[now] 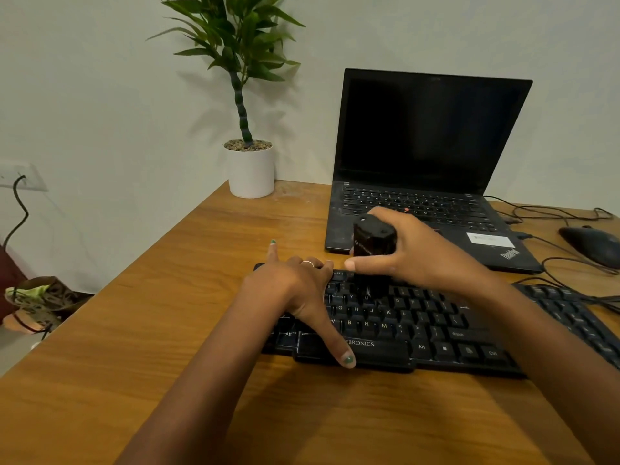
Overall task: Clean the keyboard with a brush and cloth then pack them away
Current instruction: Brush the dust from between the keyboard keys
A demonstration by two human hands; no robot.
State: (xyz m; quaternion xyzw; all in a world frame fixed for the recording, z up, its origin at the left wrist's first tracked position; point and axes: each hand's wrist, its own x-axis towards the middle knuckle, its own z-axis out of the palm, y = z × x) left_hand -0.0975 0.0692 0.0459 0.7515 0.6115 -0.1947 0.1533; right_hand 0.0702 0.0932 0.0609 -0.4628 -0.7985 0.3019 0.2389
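Keyboard [396, 327], black with white legends, lies on the desk [167, 330] before the laptop [426, 182]. Left hand [295, 293] rests spread flat on its left end. Right hand [412, 253] grips a black brush [370, 243], bristles down on the upper key rows.

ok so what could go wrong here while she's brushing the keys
The keyboard sits near the desk's front edge, steadied only by the left hand; a hard stroke could shift it. The brush in the right hand works just in front of the open laptop, so dust may land there.
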